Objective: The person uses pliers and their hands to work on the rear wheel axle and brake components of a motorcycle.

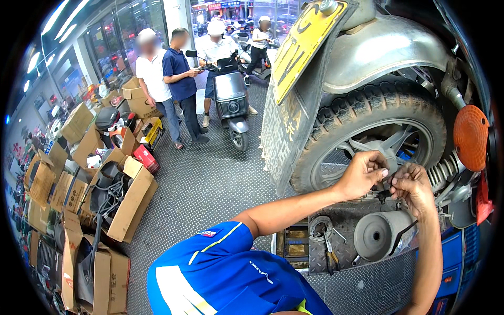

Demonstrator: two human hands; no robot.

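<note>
My left hand (362,175) is raised in front of the wheel of a motorcycle, its thumb and fingertips closed in a pinch. Close beside it, my right hand (412,188) is pinched too, with the fingers curled. Whatever lies between the fingertips of either hand is too small to make out. Behind the hands are the spoked cast rim (328,167) and the knobbly, dusty tyre (307,163). A coil-spring shock absorber (443,170) stands just right of my right hand. My fingers hide part of the wheel's hub.
Below the wheel, pliers (331,254) and a round metal part (320,227) lie on the steel platform, beside a grey cylindrical part (375,236). A mudflap (289,131) hangs left of the tyre. Open cardboard boxes (134,199) crowd the left. People stand around a scooter (231,100) behind.
</note>
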